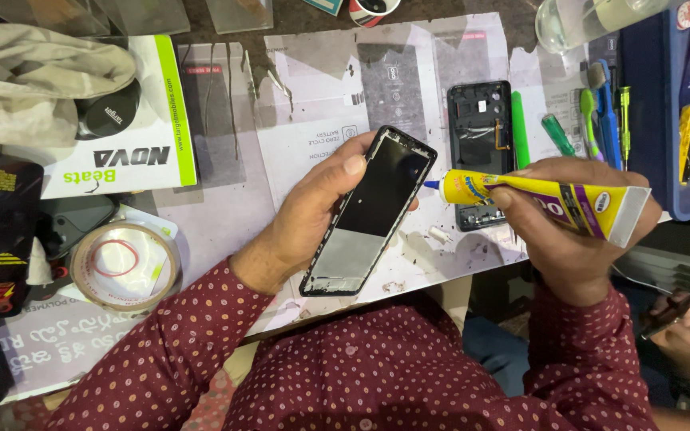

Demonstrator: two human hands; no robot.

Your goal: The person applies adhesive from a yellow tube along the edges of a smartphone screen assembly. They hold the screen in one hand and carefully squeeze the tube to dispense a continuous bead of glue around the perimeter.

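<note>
Nearest, the left hand (305, 215) holds a phone frame (369, 209) tilted above the tabletop (225, 207), thumb pressed on its upper left edge, fingers curled behind; the grip is closed firmly round it. The frame's inner face is up, dark at the far half, grey at the near half.

To the right, the right hand (569, 231) is closed round a yellow glue tube (537, 198), whose blue nozzle sits just beside the frame's upper right edge. No clear bead of glue shows along the rim, so the gluing seems to be only starting, with most of the edge left to do.

Farther off, an opened phone body (481, 152) lies flat, with a green pry tool (519, 132) and screwdrivers (600, 112) to its right. A tape roll (125, 267) lies near left.
</note>
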